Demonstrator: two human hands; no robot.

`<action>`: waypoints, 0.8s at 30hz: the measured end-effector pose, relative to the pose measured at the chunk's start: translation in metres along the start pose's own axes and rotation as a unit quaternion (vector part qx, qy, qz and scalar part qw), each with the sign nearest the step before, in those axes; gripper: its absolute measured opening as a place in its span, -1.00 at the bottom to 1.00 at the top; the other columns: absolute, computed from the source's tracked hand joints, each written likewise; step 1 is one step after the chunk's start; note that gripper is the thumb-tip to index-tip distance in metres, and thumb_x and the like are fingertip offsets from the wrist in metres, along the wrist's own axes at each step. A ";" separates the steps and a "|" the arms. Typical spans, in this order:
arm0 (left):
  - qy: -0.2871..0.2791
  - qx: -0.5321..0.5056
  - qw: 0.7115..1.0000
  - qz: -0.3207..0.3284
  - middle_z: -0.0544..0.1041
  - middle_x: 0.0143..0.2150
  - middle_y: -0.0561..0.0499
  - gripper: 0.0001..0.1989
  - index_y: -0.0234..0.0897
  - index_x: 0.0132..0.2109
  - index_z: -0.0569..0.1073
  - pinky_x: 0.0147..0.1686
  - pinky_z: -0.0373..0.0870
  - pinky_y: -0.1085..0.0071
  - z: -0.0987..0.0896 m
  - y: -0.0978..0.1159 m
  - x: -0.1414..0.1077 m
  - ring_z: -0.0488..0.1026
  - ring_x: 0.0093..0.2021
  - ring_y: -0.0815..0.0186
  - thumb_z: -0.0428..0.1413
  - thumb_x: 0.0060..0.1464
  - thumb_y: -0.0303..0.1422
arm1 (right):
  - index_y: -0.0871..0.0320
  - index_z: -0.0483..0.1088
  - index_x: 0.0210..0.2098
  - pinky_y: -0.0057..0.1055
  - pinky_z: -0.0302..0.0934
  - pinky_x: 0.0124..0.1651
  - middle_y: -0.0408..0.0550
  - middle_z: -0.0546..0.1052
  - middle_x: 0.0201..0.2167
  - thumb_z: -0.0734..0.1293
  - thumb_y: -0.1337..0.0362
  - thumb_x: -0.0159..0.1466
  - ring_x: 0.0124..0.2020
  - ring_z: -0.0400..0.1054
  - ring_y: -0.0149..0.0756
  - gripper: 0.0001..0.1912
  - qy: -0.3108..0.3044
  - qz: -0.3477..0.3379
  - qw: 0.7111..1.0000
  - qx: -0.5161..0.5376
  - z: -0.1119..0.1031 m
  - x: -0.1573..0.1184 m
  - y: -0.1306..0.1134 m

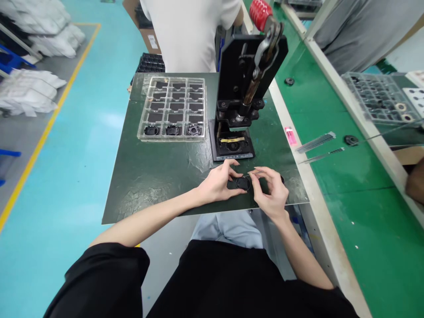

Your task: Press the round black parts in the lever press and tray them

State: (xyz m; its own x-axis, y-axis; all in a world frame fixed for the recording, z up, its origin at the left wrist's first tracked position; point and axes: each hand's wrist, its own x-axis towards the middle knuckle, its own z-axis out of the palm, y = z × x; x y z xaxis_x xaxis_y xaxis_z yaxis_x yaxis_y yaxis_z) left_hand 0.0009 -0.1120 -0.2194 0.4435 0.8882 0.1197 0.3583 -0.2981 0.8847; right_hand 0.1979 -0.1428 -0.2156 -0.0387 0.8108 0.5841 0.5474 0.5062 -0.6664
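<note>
Near the front edge of the dark green table (159, 176), a round black part (243, 183) lies between my hands. My left hand (223, 181) has its thumb and fingers curved around the part's left side, gripping it. My right hand (270, 187) is closed in a pinch at the part's upper right, on something thin and too small to make out. A second dark round piece shows partly behind my right fingers. Just beyond my hands stands a black hand press (234, 150) with a red handle (260, 15) and a yellow strip on its base.
A clear compartment tray (172, 138) with black parts sits left of the press. Thin metal rods (316, 142) and a pink item (290, 136) lie to the right, near black rings (351, 140) on the green belt. A person in white (187, 35) is beyond the table.
</note>
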 end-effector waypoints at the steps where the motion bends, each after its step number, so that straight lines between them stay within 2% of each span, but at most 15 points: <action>1: 0.001 0.000 1.000 0.003 0.68 -0.11 -0.03 -0.23 -0.17 0.14 0.20 -0.11 0.61 0.23 0.000 0.000 0.000 0.67 -0.15 0.17 0.46 -0.07 -0.15 | 0.09 0.41 0.07 -0.27 0.56 -0.12 -0.01 0.62 -0.18 0.37 0.35 0.41 -0.27 0.58 -0.28 -0.76 0.002 0.000 1.000 -0.006 0.000 0.000 0.000; 5: 0.005 0.002 1.000 0.016 0.68 -0.12 -0.03 -0.23 -0.17 0.13 0.20 -0.12 0.61 0.24 0.001 -0.002 0.000 0.67 -0.15 0.17 0.46 -0.07 -0.16 | 0.09 0.42 0.07 -0.26 0.56 -0.13 -0.01 0.63 -0.19 0.36 0.35 0.42 -0.27 0.58 -0.26 -0.76 0.005 -0.008 1.000 -0.017 0.000 0.000 -0.001; 11: 0.007 0.004 1.000 0.020 0.67 -0.13 -0.03 -0.25 -0.18 0.13 0.20 -0.13 0.61 0.27 0.001 -0.001 0.000 0.67 -0.14 0.17 0.45 -0.05 -0.15 | 0.08 0.43 0.08 -0.26 0.53 -0.17 -0.03 0.63 -0.22 0.35 0.42 0.40 -0.28 0.57 -0.26 -0.72 -0.005 -0.068 0.997 -0.028 -0.002 0.010 -0.009; 16: -0.001 0.009 1.000 0.011 0.66 -0.13 -0.02 -0.26 -0.17 0.13 0.20 -0.11 0.61 0.25 -0.001 0.002 0.000 0.66 -0.17 0.18 0.44 -0.04 -0.14 | 0.08 0.48 -0.13 -0.26 0.48 -0.19 -0.03 0.64 -0.26 0.33 0.38 0.43 -0.29 0.53 -0.26 -0.90 -0.063 -0.075 0.995 -0.035 -0.002 0.017 -0.013; 19: -0.002 0.008 1.000 0.007 0.66 -0.15 0.00 -0.27 -0.16 0.12 0.19 -0.12 0.61 0.25 -0.002 0.003 0.000 0.66 -0.16 0.17 0.44 -0.04 -0.15 | 0.10 0.46 -0.20 -0.30 0.43 -0.23 -0.05 0.62 -0.30 0.32 0.38 0.43 -0.31 0.50 -0.28 -0.90 -0.093 -0.070 0.993 -0.029 -0.001 0.017 -0.011; 24: 0.005 0.003 1.000 0.011 0.65 -0.16 0.00 -0.29 -0.16 0.09 0.20 -0.12 0.61 0.25 -0.001 0.003 0.000 0.66 -0.15 0.16 0.44 -0.05 -0.15 | 0.10 0.38 -0.27 -0.31 0.38 -0.23 -0.05 0.57 -0.33 0.30 0.43 0.42 -0.28 0.48 -0.26 -0.86 -0.103 -0.074 0.992 -0.021 0.000 0.015 -0.008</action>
State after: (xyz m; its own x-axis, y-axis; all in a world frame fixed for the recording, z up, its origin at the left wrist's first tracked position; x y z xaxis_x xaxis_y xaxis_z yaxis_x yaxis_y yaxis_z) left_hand 0.0010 -0.1120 -0.2163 0.4427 0.8851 0.1435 0.3530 -0.3192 0.8795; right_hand 0.1930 -0.1348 -0.2017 -0.2893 0.7734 0.5640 0.5566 0.6153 -0.5582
